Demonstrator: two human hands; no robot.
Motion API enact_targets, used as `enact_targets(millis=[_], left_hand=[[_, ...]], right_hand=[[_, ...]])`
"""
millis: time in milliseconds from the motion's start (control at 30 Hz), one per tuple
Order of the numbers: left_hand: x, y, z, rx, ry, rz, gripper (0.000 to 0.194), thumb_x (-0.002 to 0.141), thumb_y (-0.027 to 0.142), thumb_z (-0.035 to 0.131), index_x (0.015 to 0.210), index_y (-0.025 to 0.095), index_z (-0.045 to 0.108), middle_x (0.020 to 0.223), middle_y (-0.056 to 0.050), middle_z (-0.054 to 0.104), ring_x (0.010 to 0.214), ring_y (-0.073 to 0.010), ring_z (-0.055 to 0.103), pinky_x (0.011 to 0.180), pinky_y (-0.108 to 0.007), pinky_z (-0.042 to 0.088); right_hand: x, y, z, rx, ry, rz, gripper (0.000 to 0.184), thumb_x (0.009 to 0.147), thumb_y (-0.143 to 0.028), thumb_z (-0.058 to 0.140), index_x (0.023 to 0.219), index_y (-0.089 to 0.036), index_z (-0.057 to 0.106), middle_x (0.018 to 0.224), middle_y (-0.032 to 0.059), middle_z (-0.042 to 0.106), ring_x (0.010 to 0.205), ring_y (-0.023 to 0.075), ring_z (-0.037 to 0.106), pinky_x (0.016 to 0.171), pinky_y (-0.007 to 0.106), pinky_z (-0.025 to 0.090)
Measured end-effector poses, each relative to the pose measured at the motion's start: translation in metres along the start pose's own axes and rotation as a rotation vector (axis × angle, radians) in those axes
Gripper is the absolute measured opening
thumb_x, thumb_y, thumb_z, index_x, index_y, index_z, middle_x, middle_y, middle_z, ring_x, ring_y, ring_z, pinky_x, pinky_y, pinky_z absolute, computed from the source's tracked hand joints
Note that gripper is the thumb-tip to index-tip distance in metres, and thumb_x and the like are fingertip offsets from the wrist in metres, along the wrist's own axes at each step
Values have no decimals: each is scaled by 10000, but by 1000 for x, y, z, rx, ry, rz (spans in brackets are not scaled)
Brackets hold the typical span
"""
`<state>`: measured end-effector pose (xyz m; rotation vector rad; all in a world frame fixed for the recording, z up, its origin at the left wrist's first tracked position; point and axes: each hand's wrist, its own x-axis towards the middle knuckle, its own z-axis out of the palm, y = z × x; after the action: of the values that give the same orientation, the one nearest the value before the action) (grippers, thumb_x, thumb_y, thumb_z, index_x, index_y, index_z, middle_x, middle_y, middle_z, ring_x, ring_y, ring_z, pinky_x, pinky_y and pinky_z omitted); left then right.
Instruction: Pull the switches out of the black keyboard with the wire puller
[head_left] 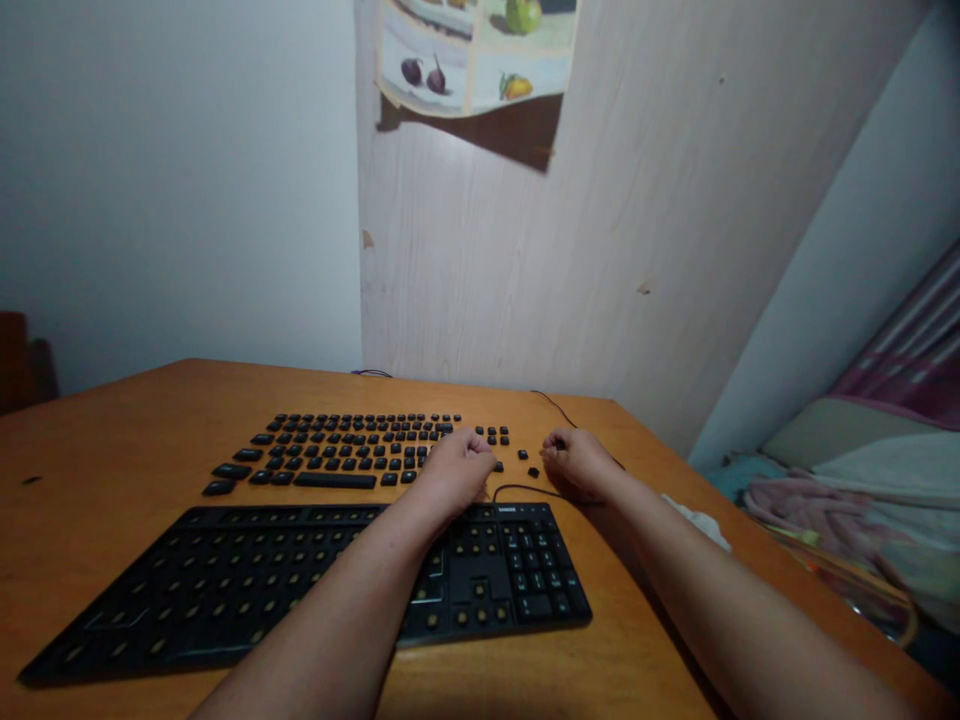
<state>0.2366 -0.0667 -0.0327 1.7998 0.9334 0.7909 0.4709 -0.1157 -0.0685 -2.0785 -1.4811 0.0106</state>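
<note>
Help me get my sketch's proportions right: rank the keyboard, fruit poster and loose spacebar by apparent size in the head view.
1. Keyboard
2. Fruit poster, cut off at the top
3. Loose spacebar

Black across the keyboard [255, 570], dotted with rows of yellowish-tan posts [480, 590]; black again on its number keys [536, 578], with small white markings. Black, too, on the loose keycaps [334, 481] and the thin cable [536, 489]. Warm orange-brown on the table [112, 440]. Pale grey-blue on the left wall [180, 180]; light greyish beige with faint vertical grain on the panel [487, 280] beside it. Cream-bordered on the poster [469, 62], with painted fruit [523, 15] in green, dark purple and yellow-orange. At far right, purple with pale stripes on the curtain [900, 340] and dusty pink on the rumpled cloth [795, 500].
</note>
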Motion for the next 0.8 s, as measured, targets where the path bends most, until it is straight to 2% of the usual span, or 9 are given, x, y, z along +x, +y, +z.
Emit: enact_targets(millis=[267,500,567,667,700,800], left_hand=[[-3,2,1,49,-13,50,38,711,211,535,728,180,547,604,33,506,565,-121,475,536,-224,332],[-2,0,1,106,-25,76,85,721,220,544,759,166,598,656,13,559,619,-134,500,570,-233,356],[1,-3,3,107,-44,93,101,732,208,540,781,161,615,688,2,588,641,-136,518,588,-237,375],[4,-7,6,78,-66,166,169,754,191,545,886,152,642,767,-18,625,681,-138,549,614,-237,409],[4,-7,8,63,-71,198,210,762,188,550,946,150,644,789,-22,631,691,-137,557,626,-238,421],[3,-5,11,3,-96,288,309,789,200,566,1089,150,623,845,-32,648,736,-134,587,688,-243,455]], right_hand=[[-13,-6,2,46,-113,-150,140,762,-258,619,849,-191,705,830,46,686,751,175,578,696,262,417],[-14,-6,4,127,-128,-132,55,693,-235,705,663,-200,676,626,4,627,674,169,564,886,346,402],[-18,-12,0,179,-109,-110,104,701,-275,707,653,-196,659,623,6,620,671,171,560,809,321,435],[-27,-29,-9,310,-106,-84,259,798,-424,614,710,-183,646,645,10,610,629,151,540,619,256,438],[-31,-36,-12,406,-125,-64,310,824,-466,576,734,-177,641,641,4,598,596,135,523,564,236,418],[-42,-57,-21,942,-257,86,319,775,-476,658,781,-158,632,635,-13,568,532,92,469,466,193,347]])
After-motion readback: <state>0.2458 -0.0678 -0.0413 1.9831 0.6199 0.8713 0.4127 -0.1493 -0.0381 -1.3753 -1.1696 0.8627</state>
